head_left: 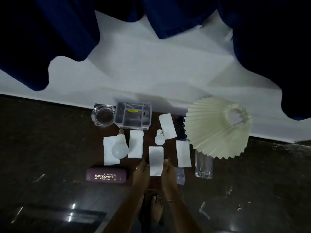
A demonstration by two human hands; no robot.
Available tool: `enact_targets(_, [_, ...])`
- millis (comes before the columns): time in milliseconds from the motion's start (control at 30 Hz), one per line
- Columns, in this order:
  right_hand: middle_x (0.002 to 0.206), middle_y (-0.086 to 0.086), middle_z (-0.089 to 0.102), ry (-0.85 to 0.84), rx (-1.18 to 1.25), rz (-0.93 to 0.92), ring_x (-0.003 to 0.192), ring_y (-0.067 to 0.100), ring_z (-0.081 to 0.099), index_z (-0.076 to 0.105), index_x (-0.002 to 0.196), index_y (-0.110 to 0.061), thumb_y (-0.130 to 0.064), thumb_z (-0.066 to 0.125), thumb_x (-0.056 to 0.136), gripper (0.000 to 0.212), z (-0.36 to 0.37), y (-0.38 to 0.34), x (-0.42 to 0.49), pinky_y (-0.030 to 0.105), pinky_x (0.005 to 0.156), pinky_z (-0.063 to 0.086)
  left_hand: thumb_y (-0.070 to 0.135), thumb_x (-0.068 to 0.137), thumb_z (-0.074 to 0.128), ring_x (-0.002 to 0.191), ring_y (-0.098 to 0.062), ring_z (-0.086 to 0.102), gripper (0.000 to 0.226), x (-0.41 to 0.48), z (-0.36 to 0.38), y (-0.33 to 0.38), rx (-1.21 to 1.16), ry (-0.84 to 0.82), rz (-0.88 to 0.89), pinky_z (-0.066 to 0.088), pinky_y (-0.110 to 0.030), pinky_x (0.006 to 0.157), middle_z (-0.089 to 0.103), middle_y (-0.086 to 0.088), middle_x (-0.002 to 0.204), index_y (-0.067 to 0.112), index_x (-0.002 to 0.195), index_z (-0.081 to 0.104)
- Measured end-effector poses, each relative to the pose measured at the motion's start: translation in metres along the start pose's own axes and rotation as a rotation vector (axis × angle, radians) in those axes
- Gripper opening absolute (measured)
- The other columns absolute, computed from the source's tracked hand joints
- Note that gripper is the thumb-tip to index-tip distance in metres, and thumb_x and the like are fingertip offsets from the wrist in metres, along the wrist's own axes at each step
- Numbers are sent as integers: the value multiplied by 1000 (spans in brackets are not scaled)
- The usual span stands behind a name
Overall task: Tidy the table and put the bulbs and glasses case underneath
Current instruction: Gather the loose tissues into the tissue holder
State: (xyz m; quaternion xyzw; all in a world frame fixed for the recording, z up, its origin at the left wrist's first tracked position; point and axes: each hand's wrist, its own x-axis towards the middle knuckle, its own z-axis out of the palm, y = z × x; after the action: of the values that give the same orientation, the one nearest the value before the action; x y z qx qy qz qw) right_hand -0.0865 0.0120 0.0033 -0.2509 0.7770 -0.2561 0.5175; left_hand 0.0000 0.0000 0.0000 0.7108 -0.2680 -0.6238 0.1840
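Nearest the camera, two bare forearms reach forward over a dark glossy table (50, 148), with a bare foot visible below through the surface. The left hand (141, 172) and right hand (168, 172) flank a white folded tissue (156, 160), one on each long edge, fingers flat and together; they seem to press or straighten it, holding nothing else.

The glasses case (106, 176), maroon with gold lettering, lies just left of the left hand, its long axis running left to right. The large bulb (120, 147) rests farther out on the left, on another tissue, base pointing away. The small bulb (159, 137) lies straight ahead, just beyond the tissue between the hands.

The left hand is nearer the case and likely takes it with a short sideways reach.

A pleated lampshade (217, 126), drinking glass (204, 165), ashtray (103, 116) and organiser tray (133, 116) stand around.
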Motion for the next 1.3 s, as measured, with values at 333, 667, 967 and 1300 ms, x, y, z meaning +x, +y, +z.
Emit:
enact_targets(333, [131, 17, 48, 72, -283, -33, 120, 29, 48, 42, 132, -1, -8, 55, 89, 46, 5, 2, 24, 38, 100, 43, 7, 90, 51, 113, -29, 57, 43, 21, 10, 6, 236, 84, 60, 42, -29, 92, 61, -16, 123, 5, 132, 44])
enact_targets(667, [120, 14, 60, 60, -220, -32, 106, 23, 58, 42, 125, -2, 2, 57, 83, 45, 4, 0, 16, 17, 78, 41, 9, 79, 68, 103, -26, 63, 33, 24, -7, 6, 296, 138, 42, 43, -24, 87, 68, -15, 111, 2, 112, 63])
enact_targets(967, [123, 13, 61, -21, -214, -104, 110, 26, 59, 48, 128, -2, -10, 62, 86, 45, -1, -15, 9, 32, 92, 48, 13, 80, 68, 94, -20, 65, 21, 10, -30, 25, 331, 139, 175, 44, -20, 83, 73, -12, 101, 5, 99, 72])
enact_targets(1300, [101, -4, 65, -320, -66, -180, 97, 13, 63, 60, 103, -19, -22, 72, 79, 27, -15, -71, 25, 19, 76, 53, 13, 78, 70, 87, -19, 64, 16, 8, -73, 87, 366, 21, 313, 49, -29, 79, 72, -10, 93, 7, 93, 72])
